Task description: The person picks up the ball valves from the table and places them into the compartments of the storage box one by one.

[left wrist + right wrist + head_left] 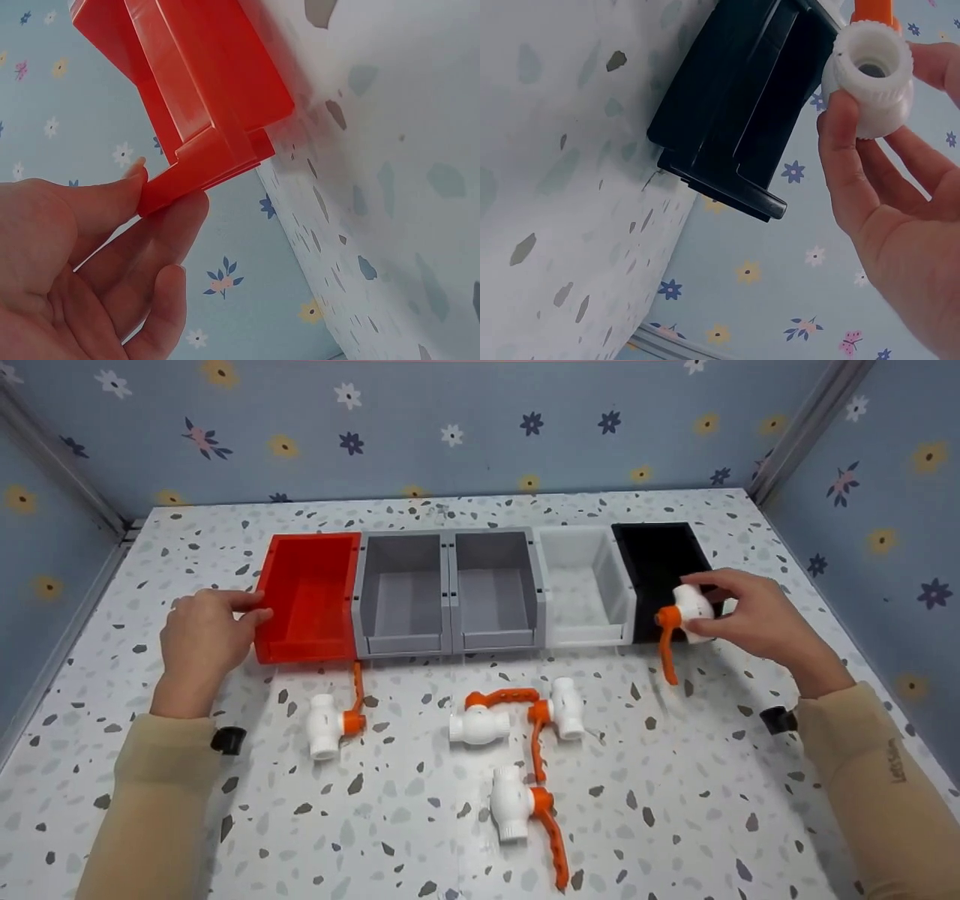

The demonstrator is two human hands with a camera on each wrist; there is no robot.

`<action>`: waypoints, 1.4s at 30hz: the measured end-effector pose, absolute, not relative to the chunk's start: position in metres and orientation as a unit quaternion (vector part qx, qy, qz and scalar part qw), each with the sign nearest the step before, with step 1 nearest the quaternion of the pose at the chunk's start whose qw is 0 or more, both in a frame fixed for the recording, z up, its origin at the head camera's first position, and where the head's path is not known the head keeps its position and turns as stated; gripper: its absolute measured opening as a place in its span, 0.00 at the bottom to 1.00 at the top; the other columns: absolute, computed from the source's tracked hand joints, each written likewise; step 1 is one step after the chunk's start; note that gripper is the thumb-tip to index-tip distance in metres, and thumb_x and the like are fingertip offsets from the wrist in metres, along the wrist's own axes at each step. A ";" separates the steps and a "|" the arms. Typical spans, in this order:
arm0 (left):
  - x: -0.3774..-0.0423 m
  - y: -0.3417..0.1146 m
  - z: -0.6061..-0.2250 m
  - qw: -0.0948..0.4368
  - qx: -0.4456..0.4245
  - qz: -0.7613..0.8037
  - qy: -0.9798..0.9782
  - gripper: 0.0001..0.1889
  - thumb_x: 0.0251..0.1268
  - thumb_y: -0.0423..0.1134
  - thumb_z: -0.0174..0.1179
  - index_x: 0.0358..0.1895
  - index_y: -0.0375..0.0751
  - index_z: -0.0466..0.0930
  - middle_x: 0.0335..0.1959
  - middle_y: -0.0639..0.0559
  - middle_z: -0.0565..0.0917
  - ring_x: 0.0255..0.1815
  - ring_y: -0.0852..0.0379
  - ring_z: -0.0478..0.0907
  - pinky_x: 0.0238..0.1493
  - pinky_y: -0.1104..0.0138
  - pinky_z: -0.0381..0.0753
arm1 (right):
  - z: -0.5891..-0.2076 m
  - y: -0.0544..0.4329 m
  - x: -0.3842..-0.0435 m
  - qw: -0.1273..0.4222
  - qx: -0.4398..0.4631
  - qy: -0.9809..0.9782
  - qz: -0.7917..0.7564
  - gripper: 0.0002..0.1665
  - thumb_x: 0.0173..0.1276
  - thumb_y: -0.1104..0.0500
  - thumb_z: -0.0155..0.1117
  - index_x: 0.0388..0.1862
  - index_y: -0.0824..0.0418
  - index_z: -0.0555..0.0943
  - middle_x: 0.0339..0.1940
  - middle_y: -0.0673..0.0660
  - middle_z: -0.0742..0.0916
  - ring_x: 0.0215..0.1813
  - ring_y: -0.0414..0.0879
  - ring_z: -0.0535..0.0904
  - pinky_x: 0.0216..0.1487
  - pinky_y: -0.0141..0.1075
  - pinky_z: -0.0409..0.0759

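Note:
My right hand [757, 615] grips a white plastic ball valve [694, 613] with an orange lever handle, held over the front part of the black bin [660, 551]. In the right wrist view, the valve's ribbed open end [874, 64] faces the camera, between thumb and fingers. On the far left, my left hand [206, 634] pinches the edge of the red bin [307, 649]. The left wrist view shows thumb and fingers [169, 232] on either side of the red rim [176, 184].
Between the red and black bins stand two grey bins [405, 645] [499, 641] and a white bin [589, 636], all in one row. Several more valves lie in front: one on the left [324, 727], others near the middle [480, 729] [568, 709] [511, 804]. Flowered walls [480, 405] enclose the speckled table.

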State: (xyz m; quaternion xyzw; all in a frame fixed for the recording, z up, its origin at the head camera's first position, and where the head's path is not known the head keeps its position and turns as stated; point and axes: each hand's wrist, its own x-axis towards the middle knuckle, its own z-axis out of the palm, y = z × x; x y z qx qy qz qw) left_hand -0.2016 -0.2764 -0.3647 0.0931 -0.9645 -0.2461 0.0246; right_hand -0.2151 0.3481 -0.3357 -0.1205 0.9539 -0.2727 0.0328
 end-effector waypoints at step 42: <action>-0.202 -0.275 -0.364 0.027 0.094 -0.241 -0.966 0.22 0.71 0.39 0.61 0.64 0.35 0.76 0.55 0.30 0.81 0.49 0.34 0.75 0.36 0.56 0.76 | -0.321 0.323 -0.306 0.104 -0.038 0.962 -0.250 0.38 0.66 0.52 0.68 0.72 0.60 0.69 0.63 0.64 0.75 0.55 0.57 0.71 0.55 0.53 0.73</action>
